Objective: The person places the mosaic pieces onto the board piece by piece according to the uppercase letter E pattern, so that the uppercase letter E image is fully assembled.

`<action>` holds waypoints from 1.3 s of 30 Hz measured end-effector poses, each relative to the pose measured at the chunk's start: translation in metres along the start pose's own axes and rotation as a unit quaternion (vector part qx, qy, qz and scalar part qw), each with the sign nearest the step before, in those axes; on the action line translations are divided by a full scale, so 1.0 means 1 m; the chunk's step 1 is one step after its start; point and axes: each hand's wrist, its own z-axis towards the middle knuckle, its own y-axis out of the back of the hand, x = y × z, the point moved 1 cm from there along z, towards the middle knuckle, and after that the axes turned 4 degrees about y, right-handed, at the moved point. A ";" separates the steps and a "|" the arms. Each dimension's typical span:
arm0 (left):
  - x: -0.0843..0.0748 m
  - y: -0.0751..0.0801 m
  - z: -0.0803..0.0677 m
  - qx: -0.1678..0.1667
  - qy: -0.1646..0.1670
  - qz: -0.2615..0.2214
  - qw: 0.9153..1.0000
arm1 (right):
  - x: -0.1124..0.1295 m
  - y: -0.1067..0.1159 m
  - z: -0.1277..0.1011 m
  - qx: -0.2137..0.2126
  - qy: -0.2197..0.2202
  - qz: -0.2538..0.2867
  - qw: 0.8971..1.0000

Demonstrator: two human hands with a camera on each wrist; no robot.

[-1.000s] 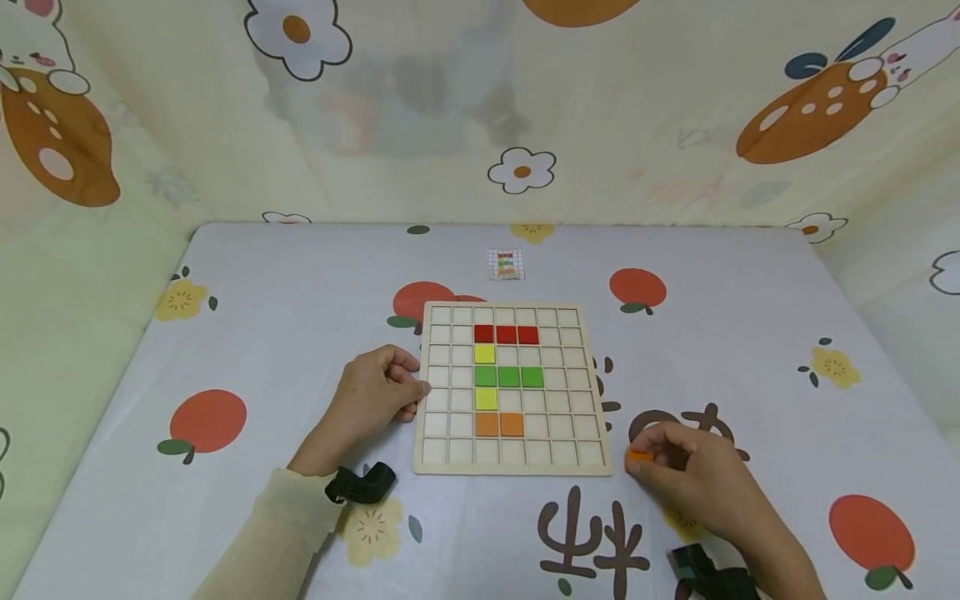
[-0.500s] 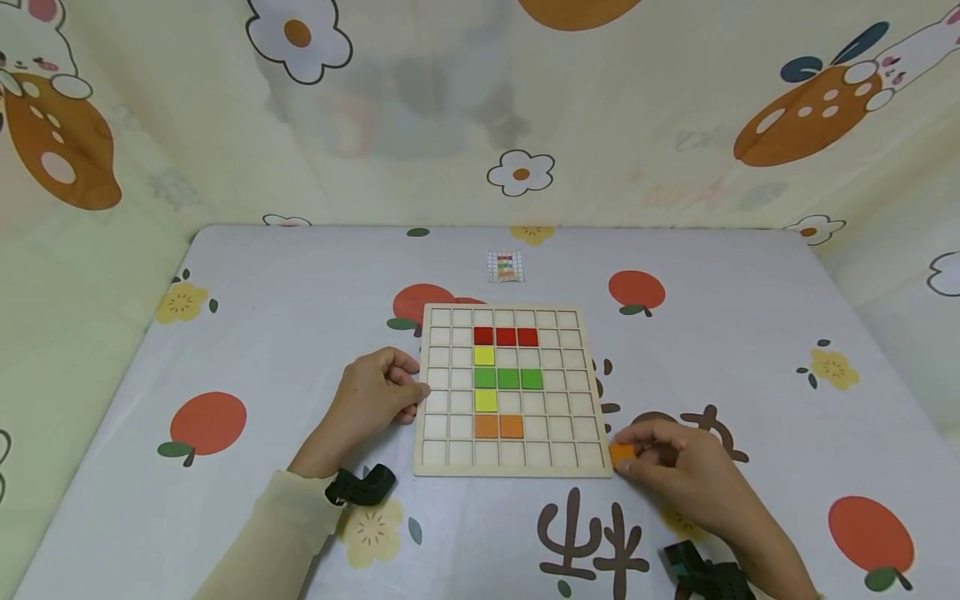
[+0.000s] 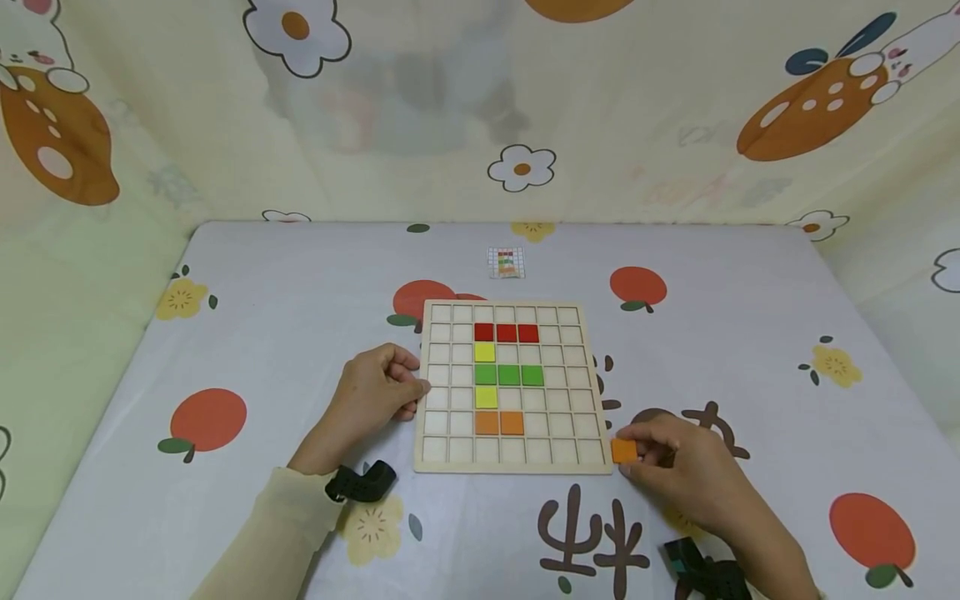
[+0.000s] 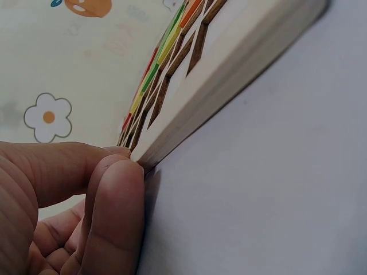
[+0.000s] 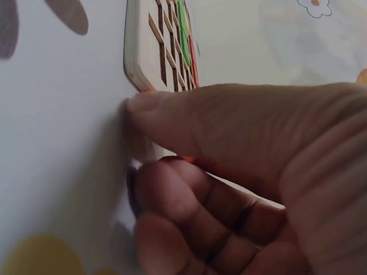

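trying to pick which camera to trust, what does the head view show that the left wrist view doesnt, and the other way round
Only the head view shows the right hand pinching an orange tile beside the board, plus the small pattern card. Only the left wrist view shows the fingertips pressed against the board's side edge up close. Both show the left hand at the board and coloured tiles in it.

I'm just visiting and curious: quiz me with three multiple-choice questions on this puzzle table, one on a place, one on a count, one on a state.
1. Where is the loose orange tile?
A. beside the wooden board's near right corner
B. on the small pattern card
C. under the left hand

2. How many green tiles sit in the board?
A. one
B. three
C. five

3. What is the right hand doing?
A. lying flat
B. pinching the orange tile
C. lifting the board

Answers: 1 A, the tile is just off that corner. 2 B, three in a row. 3 B, fingertips close on the tile.
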 end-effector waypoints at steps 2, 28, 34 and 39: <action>0.000 0.000 0.000 0.000 -0.001 -0.002 1.000 | 0.000 0.000 0.000 0.001 0.002 -0.010 1.000; 0.001 -0.001 0.000 -0.003 -0.007 0.000 1.000 | 0.022 -0.006 0.018 -0.004 0.038 -0.015 0.999; 0.002 -0.001 0.001 0.001 -0.007 -0.002 1.000 | 0.036 -0.016 0.032 0.017 0.043 0.005 0.999; 0.002 -0.001 0.001 0.004 -0.010 -0.006 1.000 | 0.046 -0.026 0.043 0.034 0.052 0.007 0.998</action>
